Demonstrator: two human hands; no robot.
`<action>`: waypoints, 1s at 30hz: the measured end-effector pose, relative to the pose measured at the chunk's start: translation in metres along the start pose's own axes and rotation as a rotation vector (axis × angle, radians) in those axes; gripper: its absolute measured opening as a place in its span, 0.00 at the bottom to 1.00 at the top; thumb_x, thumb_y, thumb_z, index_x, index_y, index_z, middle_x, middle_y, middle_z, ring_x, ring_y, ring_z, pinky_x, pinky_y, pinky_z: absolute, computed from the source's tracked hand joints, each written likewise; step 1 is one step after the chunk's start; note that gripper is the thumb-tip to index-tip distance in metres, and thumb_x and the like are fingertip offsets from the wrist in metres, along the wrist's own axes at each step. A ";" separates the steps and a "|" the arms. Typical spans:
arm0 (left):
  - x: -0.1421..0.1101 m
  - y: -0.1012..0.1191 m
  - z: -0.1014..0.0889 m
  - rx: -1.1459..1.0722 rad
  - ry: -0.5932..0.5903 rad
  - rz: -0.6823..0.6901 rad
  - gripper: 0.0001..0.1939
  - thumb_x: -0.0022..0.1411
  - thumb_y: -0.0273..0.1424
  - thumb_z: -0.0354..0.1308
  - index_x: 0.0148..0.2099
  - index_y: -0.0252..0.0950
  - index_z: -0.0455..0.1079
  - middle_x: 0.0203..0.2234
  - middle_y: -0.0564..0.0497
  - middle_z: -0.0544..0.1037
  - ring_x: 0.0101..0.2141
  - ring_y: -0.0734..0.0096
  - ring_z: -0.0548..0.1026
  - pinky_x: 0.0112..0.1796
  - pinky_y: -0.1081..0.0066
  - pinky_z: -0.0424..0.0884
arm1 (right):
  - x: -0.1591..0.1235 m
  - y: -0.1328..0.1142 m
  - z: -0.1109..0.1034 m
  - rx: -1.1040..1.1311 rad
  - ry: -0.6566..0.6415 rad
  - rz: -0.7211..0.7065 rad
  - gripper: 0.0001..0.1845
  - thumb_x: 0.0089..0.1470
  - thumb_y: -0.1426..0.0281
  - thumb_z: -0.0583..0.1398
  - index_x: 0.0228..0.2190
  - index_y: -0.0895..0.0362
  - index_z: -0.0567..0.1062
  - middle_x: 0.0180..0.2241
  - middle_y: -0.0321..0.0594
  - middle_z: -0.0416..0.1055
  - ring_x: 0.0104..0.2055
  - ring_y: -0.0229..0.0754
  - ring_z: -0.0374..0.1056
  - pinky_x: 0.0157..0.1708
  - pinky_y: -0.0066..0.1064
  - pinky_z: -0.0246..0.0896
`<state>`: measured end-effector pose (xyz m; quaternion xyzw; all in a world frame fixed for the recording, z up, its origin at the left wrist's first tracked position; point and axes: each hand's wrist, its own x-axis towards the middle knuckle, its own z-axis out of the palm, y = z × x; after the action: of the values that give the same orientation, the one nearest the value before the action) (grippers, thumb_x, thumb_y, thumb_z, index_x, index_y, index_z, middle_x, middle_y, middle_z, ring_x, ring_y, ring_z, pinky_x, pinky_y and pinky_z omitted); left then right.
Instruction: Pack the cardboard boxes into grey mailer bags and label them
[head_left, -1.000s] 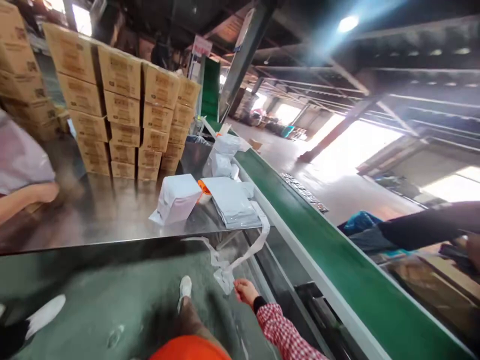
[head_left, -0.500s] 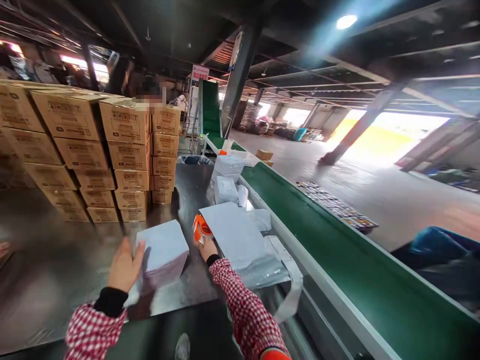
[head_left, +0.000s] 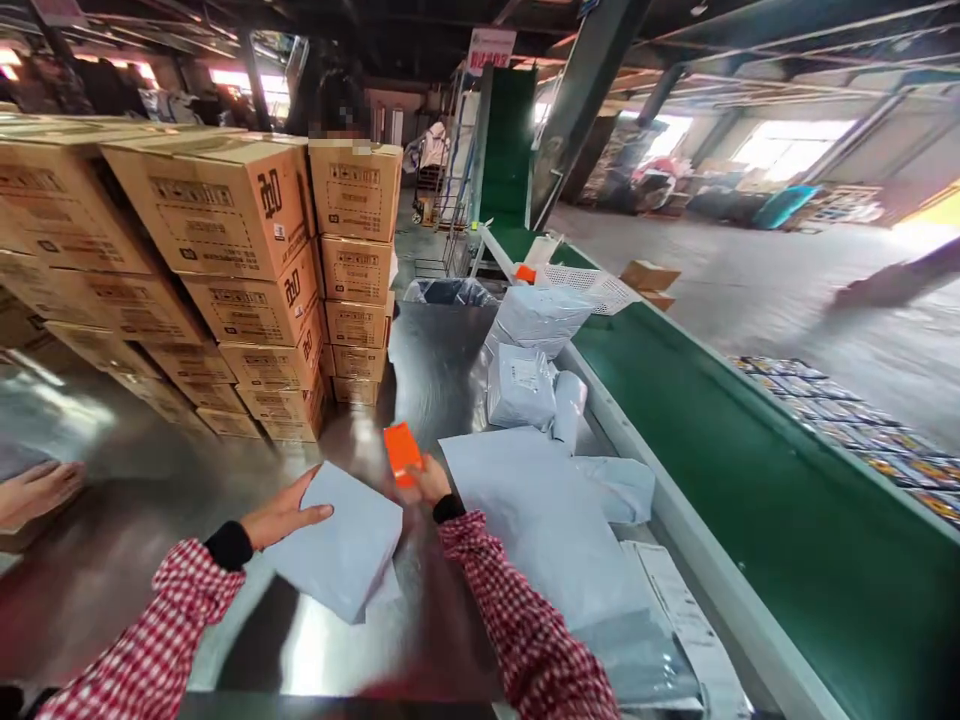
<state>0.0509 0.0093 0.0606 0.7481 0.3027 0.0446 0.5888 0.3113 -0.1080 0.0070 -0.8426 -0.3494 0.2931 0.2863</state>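
Pale grey poly-wrapped packet (head_left: 334, 540), flat on stainless worktop (head_left: 442, 370), seemingly light, firm inside yet slippery-skinned, best gripped by opposite edges; left hand (head_left: 289, 512), fingers spread wide across its upper edge; right hand (head_left: 429, 480), fingers curled narrowly around orange handheld tool (head_left: 402, 453).

Sleeves (head_left: 525, 630) are red-white gingham, the tool (head_left: 403, 453) orange, the conveyor belt (head_left: 720, 500) green.

Head-worn view, forward and down, close above left hand (head_left: 289, 512), right hand (head_left: 429, 480)
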 end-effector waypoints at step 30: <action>-0.024 0.038 -0.083 -0.529 0.253 -0.278 0.18 0.43 0.39 0.70 0.32 0.31 0.74 0.24 0.50 0.76 0.23 0.74 0.73 0.27 0.73 0.71 | -0.203 -0.025 -0.107 0.205 -0.069 -0.288 0.21 0.53 0.58 0.60 0.48 0.47 0.78 0.45 0.46 0.78 0.44 0.54 0.75 0.43 0.40 0.71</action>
<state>0.0114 0.0632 0.1272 0.5092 0.4507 0.1332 0.7210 0.2562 -0.2769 0.1549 -0.7399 -0.4442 0.3118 0.3976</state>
